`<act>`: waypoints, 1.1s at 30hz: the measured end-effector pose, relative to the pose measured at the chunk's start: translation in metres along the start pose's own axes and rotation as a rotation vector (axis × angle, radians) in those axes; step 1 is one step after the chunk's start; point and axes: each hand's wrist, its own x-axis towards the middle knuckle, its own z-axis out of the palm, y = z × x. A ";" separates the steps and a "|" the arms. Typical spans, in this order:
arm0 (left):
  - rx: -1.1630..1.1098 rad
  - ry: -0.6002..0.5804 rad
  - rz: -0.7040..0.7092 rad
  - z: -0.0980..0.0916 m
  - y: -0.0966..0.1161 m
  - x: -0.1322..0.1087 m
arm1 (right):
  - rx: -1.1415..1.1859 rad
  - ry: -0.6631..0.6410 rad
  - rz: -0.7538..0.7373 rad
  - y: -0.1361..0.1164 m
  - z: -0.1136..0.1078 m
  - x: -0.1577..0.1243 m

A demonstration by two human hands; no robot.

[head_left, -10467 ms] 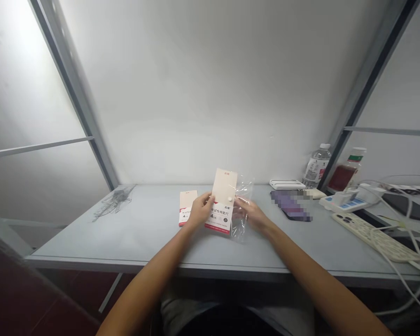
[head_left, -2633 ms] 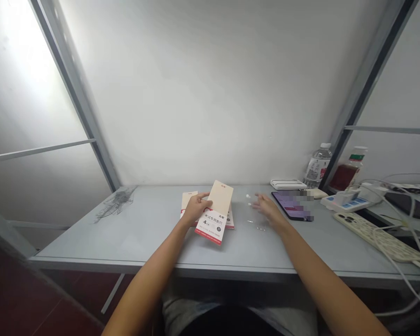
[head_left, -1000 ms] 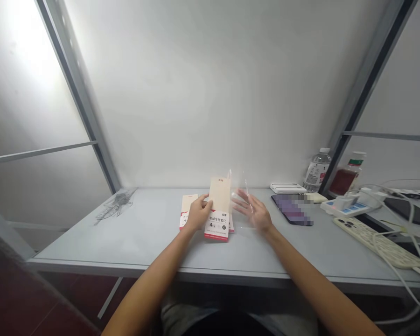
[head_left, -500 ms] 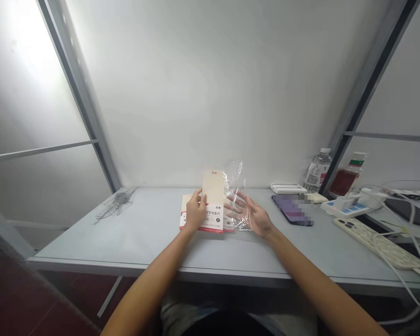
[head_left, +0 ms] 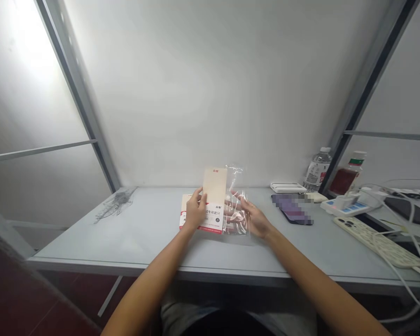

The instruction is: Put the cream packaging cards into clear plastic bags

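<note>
My left hand (head_left: 195, 212) grips a flat cream-and-white card packet (head_left: 215, 184) by its left side, upright, with red and black print and a red lower edge. Behind that hand, part of a similar packet (head_left: 184, 211) shows at the left. My right hand (head_left: 258, 221) holds a clear plastic sleeve (head_left: 235, 179), its fingers visible through the film. The sleeve's left edge meets the packet's right edge; whether the packet is inside its mouth I cannot tell.
On the right of the table (head_left: 140, 242) are a purple-screened phone (head_left: 292, 210), a white power bank (head_left: 287, 188), a power strip (head_left: 346, 206), a cream phone case (head_left: 381, 242) and loose white cables. Two bottles, one clear (head_left: 318, 171) and one reddish (head_left: 346, 175), stand behind.
My right hand has brought the clear sleeve slightly left against the packet's edge, and the sleeve looks straighter. The left hand stays in place, with the packet turned slightly.
</note>
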 end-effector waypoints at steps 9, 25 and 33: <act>0.082 0.046 0.030 0.000 0.004 -0.003 | 0.006 -0.004 0.054 0.004 -0.003 0.003; 0.011 -0.015 -0.005 0.004 0.005 -0.006 | -0.069 -0.024 0.080 0.016 0.000 0.005; -0.011 -0.097 0.023 0.010 0.006 -0.013 | -0.154 -0.055 0.046 0.020 0.002 0.006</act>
